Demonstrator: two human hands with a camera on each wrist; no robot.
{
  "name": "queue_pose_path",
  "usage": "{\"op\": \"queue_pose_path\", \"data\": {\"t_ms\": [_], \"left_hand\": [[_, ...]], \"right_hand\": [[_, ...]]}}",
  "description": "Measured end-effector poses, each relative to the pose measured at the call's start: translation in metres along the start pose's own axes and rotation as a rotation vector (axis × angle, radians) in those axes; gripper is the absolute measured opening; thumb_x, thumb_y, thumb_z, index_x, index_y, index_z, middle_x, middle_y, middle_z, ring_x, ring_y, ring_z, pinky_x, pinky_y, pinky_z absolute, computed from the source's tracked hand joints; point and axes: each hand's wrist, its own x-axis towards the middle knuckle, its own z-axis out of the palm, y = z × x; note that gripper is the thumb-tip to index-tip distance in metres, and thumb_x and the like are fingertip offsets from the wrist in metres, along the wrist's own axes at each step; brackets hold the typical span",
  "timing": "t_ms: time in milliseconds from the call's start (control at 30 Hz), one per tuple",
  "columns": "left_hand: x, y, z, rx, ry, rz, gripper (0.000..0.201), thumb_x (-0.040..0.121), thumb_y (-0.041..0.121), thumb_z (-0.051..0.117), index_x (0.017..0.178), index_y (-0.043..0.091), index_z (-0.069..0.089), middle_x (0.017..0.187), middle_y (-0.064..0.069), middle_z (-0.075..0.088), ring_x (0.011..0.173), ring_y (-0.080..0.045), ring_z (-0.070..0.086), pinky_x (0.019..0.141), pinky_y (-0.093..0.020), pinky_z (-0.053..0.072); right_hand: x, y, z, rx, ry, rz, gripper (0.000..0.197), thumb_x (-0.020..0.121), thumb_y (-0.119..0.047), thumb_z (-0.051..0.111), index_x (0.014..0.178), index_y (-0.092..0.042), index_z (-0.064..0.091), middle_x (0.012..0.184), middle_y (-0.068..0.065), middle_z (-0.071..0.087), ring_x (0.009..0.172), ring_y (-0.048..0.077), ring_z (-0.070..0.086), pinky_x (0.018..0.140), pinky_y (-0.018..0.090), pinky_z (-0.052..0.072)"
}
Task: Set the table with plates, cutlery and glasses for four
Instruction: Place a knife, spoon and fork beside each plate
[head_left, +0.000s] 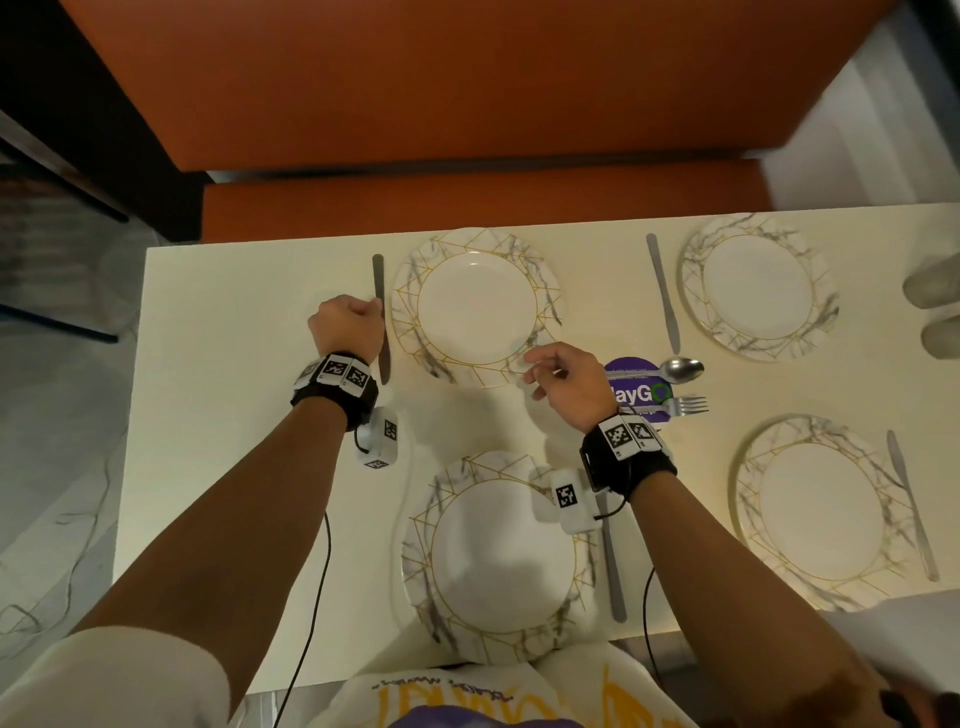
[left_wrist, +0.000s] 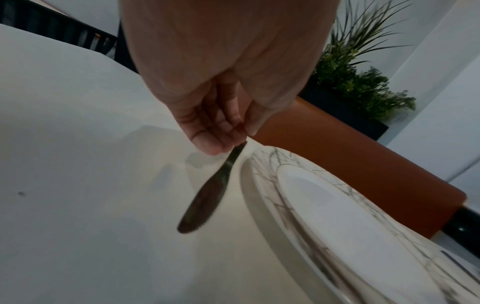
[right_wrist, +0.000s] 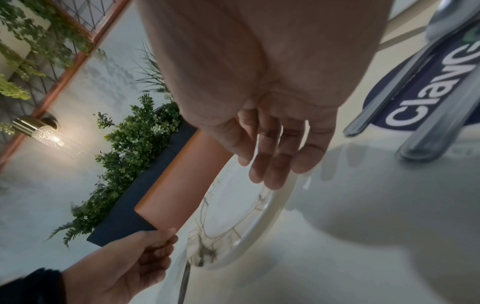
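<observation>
While our left hand (head_left: 345, 325) pinches a knife (head_left: 381, 317) by the middle, thumb and fingertips closed on the metal, our right hand (head_left: 563, 383) hangs loose with relaxed fingers, gripping nothing.

We see a cream table (head_left: 234, 415) carrying four round plates with grey marbling and thin gold lines on their rims: a far left plate (head_left: 475, 306), a near left plate (head_left: 498, 556), a far right plate (head_left: 758, 286) and a near right plate (head_left: 821, 512). Our held knife sits just left of the far left plate, lengthwise, slim and silver; in the left wrist view its rounded blade (left_wrist: 200, 203) looks dark and points at the camera, though we cannot tell whether it touches the table. Our right hand hovers over the near right edge of that same plate.

Three more knives lie beside plates: one (head_left: 664, 293) left of the far right plate, one (head_left: 911, 504) on the right rim of the near right plate, one (head_left: 610, 561) right of the near left plate, partly hidden by our right wrist.

Between the plates a purple round sticker (head_left: 641, 395) bears a spoon (head_left: 675, 370) and a fork (head_left: 685, 405), lying across it. An orange bench (head_left: 467, 78) runs along the far side, with green plants (right_wrist: 130, 144) behind it in the wrist views.
</observation>
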Motion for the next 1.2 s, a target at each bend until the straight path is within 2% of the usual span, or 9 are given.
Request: {"op": "queue_pose_path", "data": {"t_ms": [167,267,400,533,667,867,1000,1100,1200], "left_hand": [[-0.038,0.026,0.01,0.008,0.023,0.126,0.029,0.1,0.034,0.062,0.104,0.009,0.075,0.105,-0.012,0.078,0.099,-0.033,0.071,0.087,-0.035,0.055],[-0.066,0.045,0.029,0.02,-0.028,0.235,0.025,0.1,0.034,0.062,0.107,0.012,0.072,0.098,-0.007,0.076,0.093,-0.025,0.069,0.084,-0.03,0.051],[-0.105,0.07,0.065,0.03,-0.146,0.37,0.02,0.098,0.035,0.064,0.103,0.017,0.07,0.088,0.004,0.068,0.083,-0.018,0.064,0.075,-0.03,0.053],[-0.143,0.095,0.11,0.036,-0.264,0.482,0.015,0.097,0.031,0.068,0.1,0.016,0.072,0.083,0.006,0.066,0.077,-0.015,0.063,0.072,-0.027,0.051],[-0.168,0.116,0.158,0.079,-0.397,0.533,0.007,0.094,0.026,0.07,0.097,0.02,0.073,0.09,0.005,0.072,0.082,-0.014,0.063,0.078,-0.037,0.059],[-0.186,0.134,0.216,0.24,-0.425,0.569,0.016,0.094,0.025,0.072,0.109,0.021,0.076,0.102,0.002,0.071,0.096,-0.018,0.057,0.091,-0.04,0.051],[-0.192,0.135,0.236,0.398,-0.438,0.529,0.02,0.096,0.03,0.068,0.115,0.029,0.075,0.106,0.004,0.071,0.106,-0.024,0.059,0.096,-0.044,0.048],[-0.195,0.135,0.24,0.422,-0.4,0.515,0.02,0.099,0.029,0.062,0.114,0.032,0.076,0.106,0.004,0.071,0.105,-0.024,0.057,0.09,-0.038,0.044],[-0.199,0.137,0.239,0.475,-0.387,0.52,0.026,0.101,0.032,0.057,0.12,0.032,0.075,0.109,0.002,0.072,0.107,-0.026,0.056,0.087,-0.038,0.038]], "right_hand": [[-0.007,0.004,-0.03,-0.014,0.05,-0.006,0.022,0.096,-0.001,0.053,0.108,-0.008,0.07,0.09,0.008,0.073,0.059,-0.003,0.063,0.046,0.013,0.047],[-0.008,0.017,-0.057,-0.036,0.112,0.022,0.02,0.091,-0.01,0.059,0.102,-0.02,0.072,0.087,0.002,0.075,0.074,0.012,0.069,0.062,0.032,0.061],[-0.008,0.035,-0.103,-0.195,0.254,0.026,0.017,0.09,-0.011,0.063,0.1,-0.018,0.075,0.087,-0.003,0.07,0.082,0.014,0.065,0.077,0.021,0.051],[-0.001,0.06,-0.146,-0.274,0.293,0.152,0.017,0.091,-0.011,0.06,0.099,-0.017,0.075,0.1,0.002,0.074,0.094,0.021,0.068,0.08,0.02,0.045],[0.01,0.079,-0.176,-0.292,0.306,0.267,0.022,0.091,-0.009,0.056,0.107,-0.015,0.07,0.112,0.007,0.07,0.099,0.023,0.065,0.077,0.022,0.042],[0.027,0.101,-0.192,-0.308,0.237,0.267,0.034,0.088,-0.028,0.068,0.117,-0.011,0.067,0.118,0.009,0.066,0.109,0.027,0.063,0.087,0.029,0.049],[0.038,0.105,-0.196,-0.339,0.153,0.243,0.024,0.091,-0.029,0.068,0.105,-0.01,0.073,0.1,0.007,0.072,0.089,0.024,0.065,0.076,0.028,0.053],[0.044,0.105,-0.198,-0.382,0.097,0.204,0.02,0.093,-0.026,0.065,0.09,-0.011,0.077,0.077,0.0,0.067,0.067,0.016,0.058,0.05,0.017,0.034],[0.048,0.102,-0.202,-0.351,0.085,0.161,0.021,0.094,-0.025,0.064,0.092,-0.01,0.078,0.079,0.0,0.069,0.059,0.005,0.053,0.049,0.011,0.03]]}}
